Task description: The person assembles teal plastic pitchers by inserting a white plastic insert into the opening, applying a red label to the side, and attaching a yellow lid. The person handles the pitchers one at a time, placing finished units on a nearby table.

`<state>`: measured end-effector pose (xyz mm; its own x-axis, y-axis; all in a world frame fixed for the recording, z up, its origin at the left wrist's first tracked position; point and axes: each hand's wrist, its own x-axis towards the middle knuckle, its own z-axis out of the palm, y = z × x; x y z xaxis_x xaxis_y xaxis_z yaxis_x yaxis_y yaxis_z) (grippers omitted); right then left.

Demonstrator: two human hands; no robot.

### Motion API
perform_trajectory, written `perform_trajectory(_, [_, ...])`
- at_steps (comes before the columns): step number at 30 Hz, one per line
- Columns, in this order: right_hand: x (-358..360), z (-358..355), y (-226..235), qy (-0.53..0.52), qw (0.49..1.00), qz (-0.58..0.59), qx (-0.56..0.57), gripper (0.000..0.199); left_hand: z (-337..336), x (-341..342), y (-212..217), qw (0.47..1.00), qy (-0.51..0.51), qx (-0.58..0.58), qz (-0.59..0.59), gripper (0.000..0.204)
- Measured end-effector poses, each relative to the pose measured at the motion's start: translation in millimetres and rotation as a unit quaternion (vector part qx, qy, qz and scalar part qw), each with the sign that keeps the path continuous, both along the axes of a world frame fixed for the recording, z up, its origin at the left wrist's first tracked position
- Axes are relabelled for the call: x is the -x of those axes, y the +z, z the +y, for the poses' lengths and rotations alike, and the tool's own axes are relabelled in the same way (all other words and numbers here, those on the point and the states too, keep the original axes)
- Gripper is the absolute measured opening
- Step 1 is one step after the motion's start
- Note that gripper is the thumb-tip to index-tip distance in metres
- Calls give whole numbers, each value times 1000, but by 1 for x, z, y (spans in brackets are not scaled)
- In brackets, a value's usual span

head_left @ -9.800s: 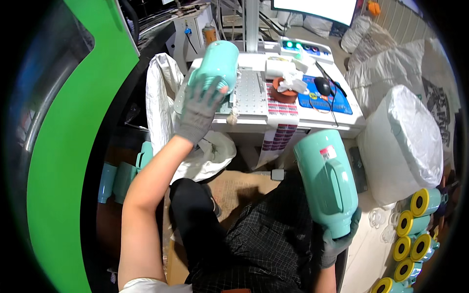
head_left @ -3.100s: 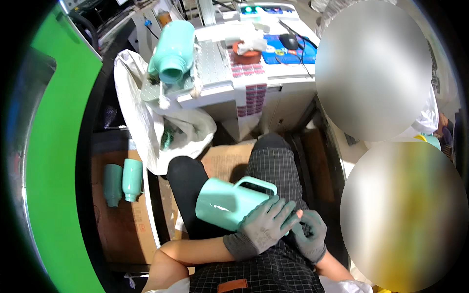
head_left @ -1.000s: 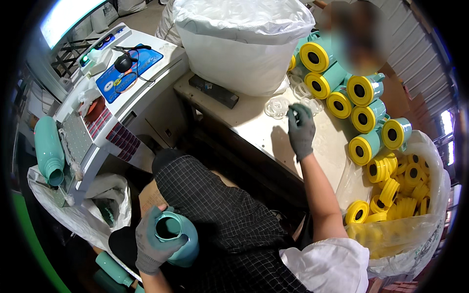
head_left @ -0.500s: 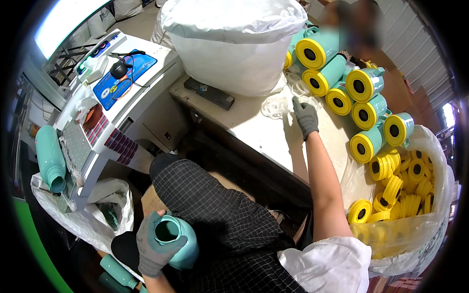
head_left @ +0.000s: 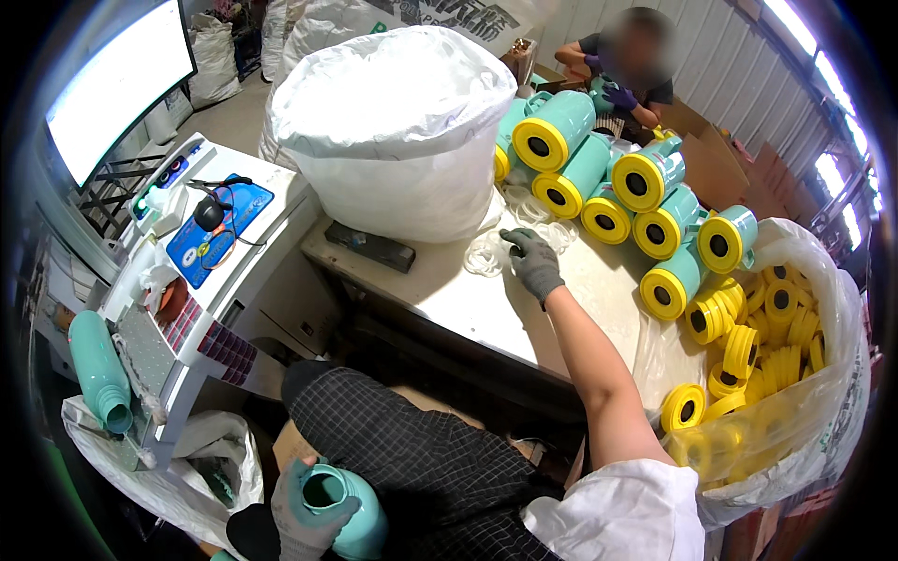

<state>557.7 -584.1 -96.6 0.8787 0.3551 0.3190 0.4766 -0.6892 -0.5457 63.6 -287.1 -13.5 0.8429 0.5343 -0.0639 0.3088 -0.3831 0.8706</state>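
Your left hand [head_left: 304, 510] is wrapped around a teal jug body [head_left: 348, 510] on your lap, mouth open and, by the look of it, not yet fitted. Your right hand [head_left: 535, 264] is reaching across the table [head_left: 468, 304], fingers closing on clear rings [head_left: 493, 251] — grip uncertain. The clear bag [head_left: 804, 411] holds loose yellow caps [head_left: 748, 346]. Beyond, capped jugs [head_left: 645, 206] lie stacked — those look done. The white sack [head_left: 398, 131] is shut; contents unseen.
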Motion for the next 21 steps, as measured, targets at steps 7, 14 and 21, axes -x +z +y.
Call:
perform_trajectory(7, [-9,-21,-4,-31,999,44,-2,29,5,0,0,998,-18,-63,-4,76])
perform_trajectory(14, [4,-16,-18,-37,998,50,-18,37,4,4,4,998,-15,-62,-5,75])
perform_trajectory(21, [-9,-19,-15,6,956,-237,176,22,3,3,-3,1000,13,-4,-1,76])
